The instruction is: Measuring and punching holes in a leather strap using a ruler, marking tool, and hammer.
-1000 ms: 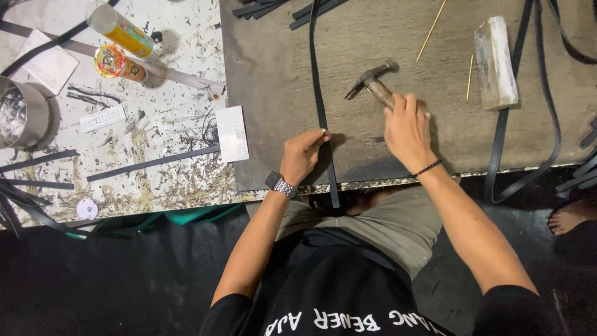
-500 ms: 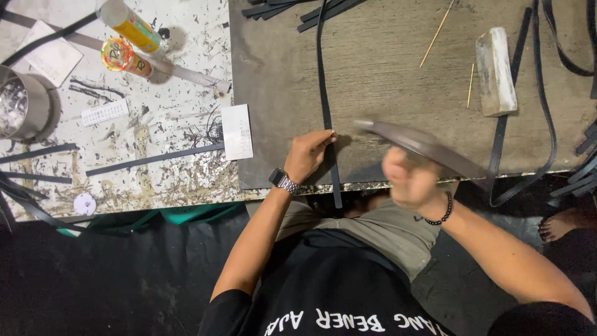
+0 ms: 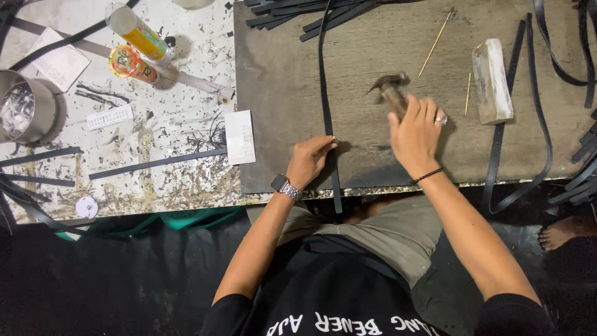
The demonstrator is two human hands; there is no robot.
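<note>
A long black leather strap point(image 3: 324, 81) runs down the brown work board point(image 3: 280, 74) and hangs over its front edge. My left hand point(image 3: 310, 160), with a wristwatch, presses its fingertips on the strap near that edge. My right hand point(image 3: 415, 132) grips the handle of a small hammer point(image 3: 390, 88), whose head is raised to the right of the strap, blurred by motion. A ring and a dark bracelet show on that hand.
A pale stone block point(image 3: 491, 79) and two thin wooden sticks point(image 3: 436, 41) lie at the right. More black straps point(image 3: 547, 93) loop off the right edge. On the speckled white table sit two glue tubes point(image 3: 134, 43), a metal tin point(image 3: 25, 112), a white card point(image 3: 240, 137).
My right hand swung the hammer down near the front edge, in a blur, and has lifted it back up over the board. The left hand stayed on the strap.
</note>
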